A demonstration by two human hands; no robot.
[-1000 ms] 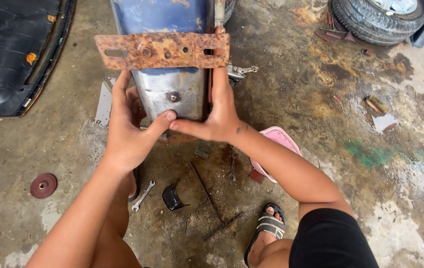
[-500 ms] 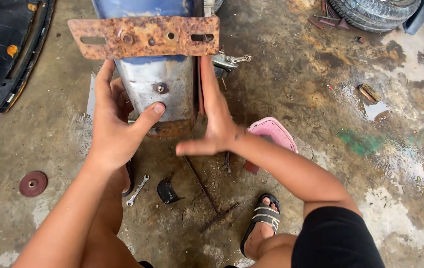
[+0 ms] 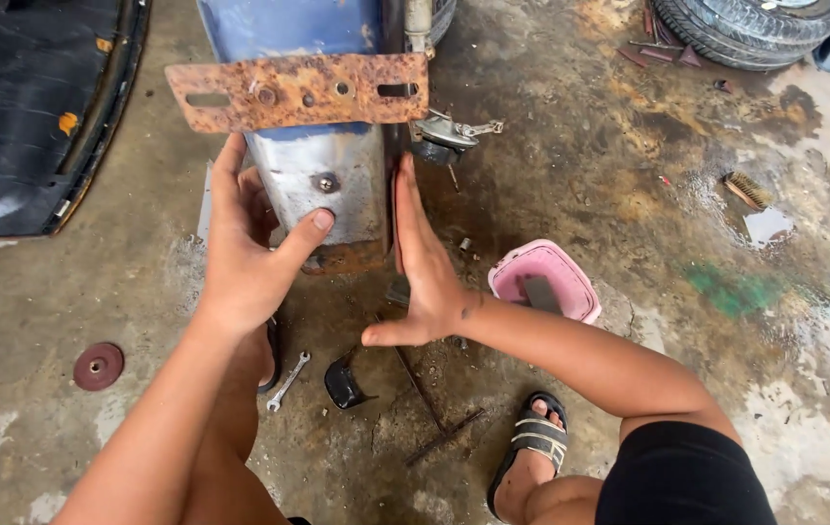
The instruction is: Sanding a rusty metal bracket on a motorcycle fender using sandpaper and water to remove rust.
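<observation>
— What's on the left?

— A black panel (image 3: 31,117), a red disc (image 3: 99,367) on the concrete floor (image 3: 629,194). The left hand (image 3: 245,258) grips the left edge of the metal fender (image 3: 322,185), fingers curled behind it, thumb pressed on its face below a rusty bracket (image 3: 298,90).

— And the right?

— The right hand (image 3: 424,262) lies flat against the fender's right edge, fingers straight, gripping nothing. A wrench (image 3: 288,381) lies below; a pink tub (image 3: 543,282) sits further right.
</observation>
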